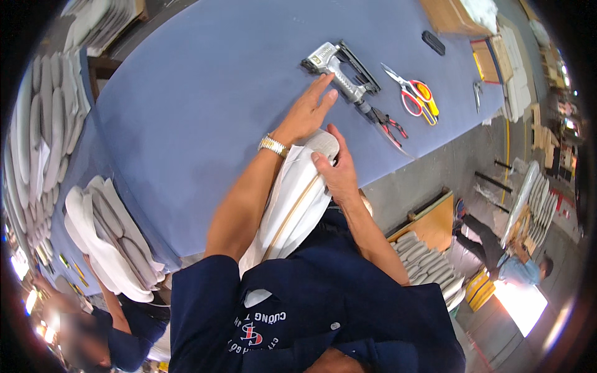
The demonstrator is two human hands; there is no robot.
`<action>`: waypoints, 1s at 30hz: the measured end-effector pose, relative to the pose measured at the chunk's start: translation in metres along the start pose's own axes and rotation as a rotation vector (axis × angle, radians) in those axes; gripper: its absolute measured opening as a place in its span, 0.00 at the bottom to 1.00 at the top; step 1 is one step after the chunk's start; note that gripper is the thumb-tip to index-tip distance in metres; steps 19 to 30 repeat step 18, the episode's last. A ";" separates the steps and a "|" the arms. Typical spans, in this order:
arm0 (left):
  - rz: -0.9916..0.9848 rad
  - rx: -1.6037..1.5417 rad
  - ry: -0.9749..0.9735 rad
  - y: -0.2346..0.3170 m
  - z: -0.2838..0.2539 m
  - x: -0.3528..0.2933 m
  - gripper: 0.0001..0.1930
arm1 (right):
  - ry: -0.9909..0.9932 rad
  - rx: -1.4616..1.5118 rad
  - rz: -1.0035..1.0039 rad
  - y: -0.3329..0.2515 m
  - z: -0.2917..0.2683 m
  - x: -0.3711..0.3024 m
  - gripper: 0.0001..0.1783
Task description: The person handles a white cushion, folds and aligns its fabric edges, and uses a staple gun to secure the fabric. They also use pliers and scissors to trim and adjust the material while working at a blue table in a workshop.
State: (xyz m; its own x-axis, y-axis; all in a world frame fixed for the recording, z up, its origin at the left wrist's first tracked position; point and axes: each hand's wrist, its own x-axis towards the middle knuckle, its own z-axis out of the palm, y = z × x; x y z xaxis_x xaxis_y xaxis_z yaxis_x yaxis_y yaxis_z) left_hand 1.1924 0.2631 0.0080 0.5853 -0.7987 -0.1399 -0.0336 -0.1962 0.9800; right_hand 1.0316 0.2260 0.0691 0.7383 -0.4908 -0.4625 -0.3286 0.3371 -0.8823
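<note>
My right hand (339, 174) grips the near-table end of a long upholstered pad (301, 202), thumb on top. The pad lies slanted against my body, with white cloth, a tan strip along its length and a grey rounded end. My left hand (309, 109) is stretched out above the pad's end, fingers extended, holding nothing. Its fingertips are at the handle of a silver and black staple gun (339, 71) lying on the blue table; whether they touch it I cannot tell. A watch circles my left wrist.
On the blue table (205, 81) lie scissors (413, 93) with red-and-white handles, a yellow-handled tool (430, 114), red-and-black pliers (388, 127) and a black object (433, 43). Stacked pads (109, 236) stand at left beside a co-worker (124, 329); another person (516, 267) is at right.
</note>
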 end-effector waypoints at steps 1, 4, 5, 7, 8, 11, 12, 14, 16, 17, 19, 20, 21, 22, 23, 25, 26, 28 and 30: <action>0.021 0.037 -0.040 -0.001 0.004 -0.005 0.33 | -0.018 -0.014 0.039 0.000 -0.001 -0.001 0.48; -0.026 -0.085 -0.119 0.006 0.004 -0.020 0.32 | -0.076 0.010 0.143 -0.004 -0.001 -0.009 0.58; -0.019 -0.088 -0.149 0.009 0.000 -0.022 0.32 | -0.106 0.023 0.127 -0.009 0.002 -0.014 0.59; -0.007 -0.093 -0.204 0.014 -0.009 -0.027 0.31 | -0.172 0.045 0.095 -0.015 0.007 -0.021 0.61; -0.001 -0.075 -0.250 0.017 -0.015 -0.029 0.32 | -0.195 -0.011 0.104 -0.010 0.005 -0.021 0.63; -0.008 -0.036 -0.356 0.029 -0.028 -0.044 0.32 | -0.253 0.079 0.126 -0.005 0.002 -0.006 0.62; -0.027 -0.034 -0.374 0.036 -0.033 -0.052 0.32 | -0.267 0.115 0.138 -0.004 0.001 -0.003 0.62; -0.026 -0.025 -0.378 0.040 -0.038 -0.064 0.32 | -0.275 0.170 0.153 -0.006 0.003 -0.003 0.63; 0.011 -0.010 -0.352 0.036 -0.038 -0.072 0.31 | -0.288 0.210 0.167 -0.006 0.004 -0.006 0.64; 0.012 -0.026 -0.350 0.036 -0.040 -0.074 0.31 | -0.299 0.221 0.167 -0.006 0.004 -0.006 0.64; 0.013 -0.042 -0.348 0.037 -0.042 -0.075 0.32 | -0.311 0.232 0.168 -0.005 0.004 -0.006 0.65; 0.013 -0.042 -0.348 0.037 -0.042 -0.075 0.32 | -0.311 0.232 0.168 -0.005 0.004 -0.006 0.65; 0.013 -0.042 -0.348 0.037 -0.042 -0.075 0.32 | -0.311 0.232 0.168 -0.005 0.004 -0.006 0.65; 0.013 -0.042 -0.348 0.037 -0.042 -0.075 0.32 | -0.311 0.232 0.168 -0.005 0.004 -0.006 0.65; 0.013 -0.042 -0.348 0.037 -0.042 -0.075 0.32 | -0.311 0.232 0.168 -0.005 0.004 -0.006 0.65; 0.013 -0.042 -0.348 0.037 -0.042 -0.075 0.32 | -0.311 0.232 0.168 -0.005 0.004 -0.006 0.65; 0.013 -0.042 -0.348 0.037 -0.042 -0.075 0.32 | -0.311 0.232 0.168 -0.005 0.004 -0.006 0.65; 0.013 -0.042 -0.348 0.037 -0.042 -0.075 0.32 | -0.311 0.232 0.168 -0.005 0.004 -0.006 0.65; 0.013 -0.042 -0.348 0.037 -0.042 -0.075 0.32 | -0.311 0.232 0.168 -0.005 0.004 -0.006 0.65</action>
